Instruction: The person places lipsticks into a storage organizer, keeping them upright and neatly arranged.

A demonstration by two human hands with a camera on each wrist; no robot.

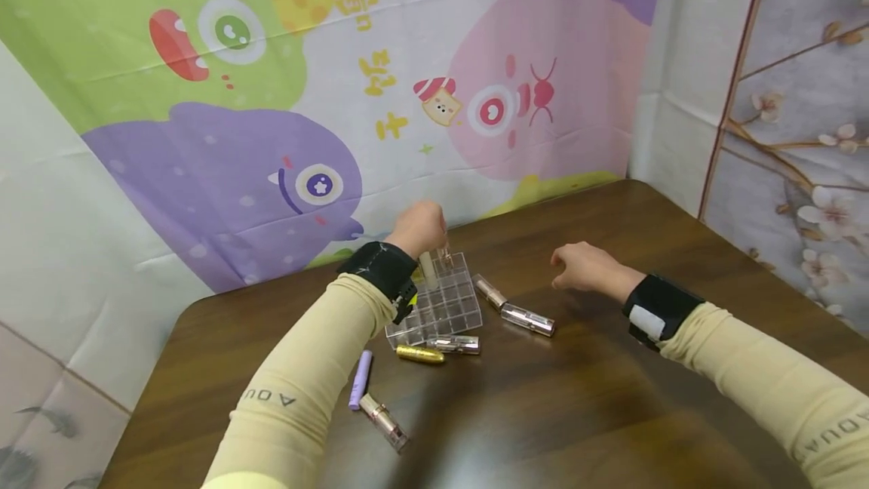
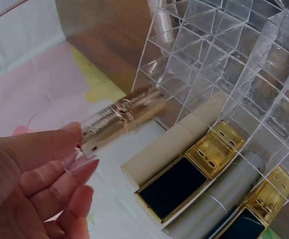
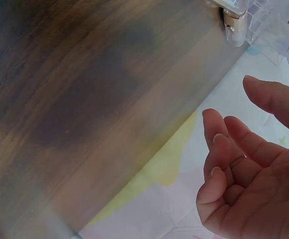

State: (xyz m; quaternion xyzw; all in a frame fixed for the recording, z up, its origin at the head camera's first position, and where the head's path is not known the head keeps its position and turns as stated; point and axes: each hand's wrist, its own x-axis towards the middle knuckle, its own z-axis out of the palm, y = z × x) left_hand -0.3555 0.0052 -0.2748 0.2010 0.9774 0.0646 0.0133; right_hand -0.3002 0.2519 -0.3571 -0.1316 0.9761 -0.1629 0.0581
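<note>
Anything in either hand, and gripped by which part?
The left hand pinches a rose-gold tube by the clear end farther from the organizer; the right hand holds nothing.

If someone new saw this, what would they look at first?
Probably the big one-eyed green monster and purple monster on the cloth behind the table. Next, the left hand pinching a shiny rose-gold tube by the far edge of the clear divided box. Then a bright gold tube lying in front of that box.
</note>
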